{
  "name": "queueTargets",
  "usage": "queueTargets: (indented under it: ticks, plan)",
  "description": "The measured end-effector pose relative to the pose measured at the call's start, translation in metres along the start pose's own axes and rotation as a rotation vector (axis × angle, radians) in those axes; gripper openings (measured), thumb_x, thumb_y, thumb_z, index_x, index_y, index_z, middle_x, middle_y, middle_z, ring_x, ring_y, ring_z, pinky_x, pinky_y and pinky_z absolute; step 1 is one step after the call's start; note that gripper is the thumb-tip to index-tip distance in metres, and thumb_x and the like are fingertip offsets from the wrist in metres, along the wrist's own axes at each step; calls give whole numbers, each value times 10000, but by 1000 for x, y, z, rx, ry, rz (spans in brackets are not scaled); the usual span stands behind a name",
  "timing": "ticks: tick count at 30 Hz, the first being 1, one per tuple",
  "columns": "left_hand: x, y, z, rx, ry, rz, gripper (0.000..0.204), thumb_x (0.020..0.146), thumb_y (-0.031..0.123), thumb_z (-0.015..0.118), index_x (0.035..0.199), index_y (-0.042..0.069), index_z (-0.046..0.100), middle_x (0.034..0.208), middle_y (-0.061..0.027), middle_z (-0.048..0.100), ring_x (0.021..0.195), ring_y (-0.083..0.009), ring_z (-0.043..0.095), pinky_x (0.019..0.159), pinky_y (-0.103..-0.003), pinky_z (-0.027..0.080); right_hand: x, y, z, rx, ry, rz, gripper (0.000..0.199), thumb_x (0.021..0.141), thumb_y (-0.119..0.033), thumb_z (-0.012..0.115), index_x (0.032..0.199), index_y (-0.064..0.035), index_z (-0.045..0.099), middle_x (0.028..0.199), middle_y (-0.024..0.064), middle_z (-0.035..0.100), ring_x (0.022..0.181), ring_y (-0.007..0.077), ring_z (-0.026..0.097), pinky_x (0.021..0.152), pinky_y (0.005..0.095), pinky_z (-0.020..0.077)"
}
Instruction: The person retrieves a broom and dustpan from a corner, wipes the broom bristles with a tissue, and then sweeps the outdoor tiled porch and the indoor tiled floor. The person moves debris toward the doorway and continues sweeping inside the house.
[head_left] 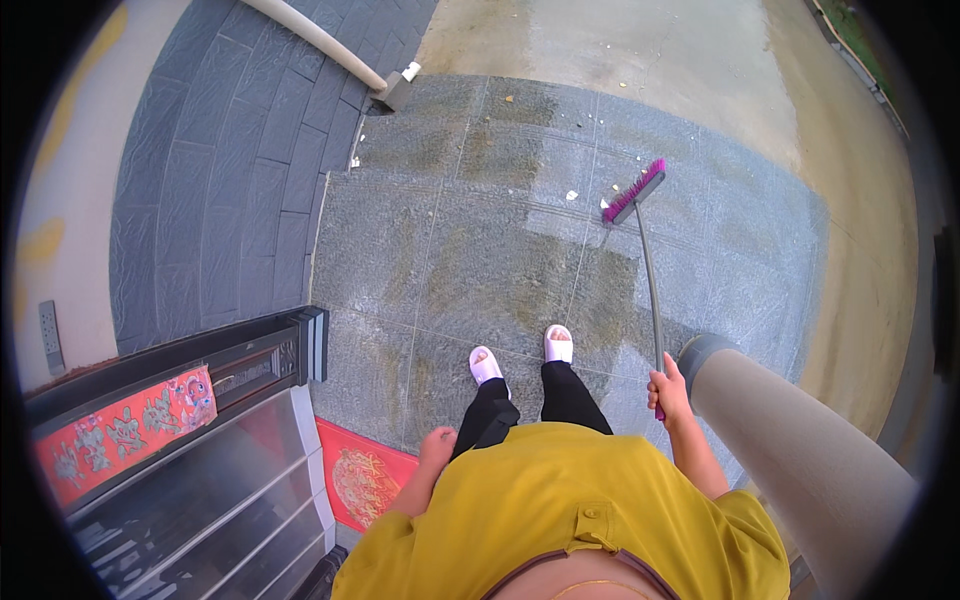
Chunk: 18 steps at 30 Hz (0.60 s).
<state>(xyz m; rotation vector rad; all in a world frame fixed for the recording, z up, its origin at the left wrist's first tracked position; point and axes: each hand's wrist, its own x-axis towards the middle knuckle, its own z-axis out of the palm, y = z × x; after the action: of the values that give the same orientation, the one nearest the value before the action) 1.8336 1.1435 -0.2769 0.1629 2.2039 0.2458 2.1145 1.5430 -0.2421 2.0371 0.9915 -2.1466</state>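
Note:
My right hand is wrapped round the upper end of a broom's grey handle. The broom reaches forward and slightly left. Its head, grey with purple bristles, rests on the grey stone paving. Close by the bristles lie small pale scraps, one white scrap just left of the head. My left hand hangs beside my left thigh, its fingers curled in, and nothing shows in it.
A thick round column stands close on my right. To the left are a dark tiled wall, a glass-panelled door and a red mat. A pale pole rises from a grey base ahead left. Concrete lies beyond the paving.

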Motion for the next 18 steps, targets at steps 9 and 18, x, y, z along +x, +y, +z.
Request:
queueTargets:
  ticks: [9,18]
  plan:
    - [-11,-7,8,-44,28,-28,221,773,270,592,888,87,643,851,-143,644,820,-284,619,736,-366,474,-1,15,25,-406,-176,2,648,820,-75,502,1389,-163,204,594,21,438,403,104,399,364,264,352]
    - [-19,-17,15,-134,29,-70,227,777,265,595,909,86,641,842,-139,645,800,-278,622,718,-364,479,32,34,22,-538,-414,-15,619,807,-71,538,1364,-171,288,590,19,454,404,100,398,363,260,333]
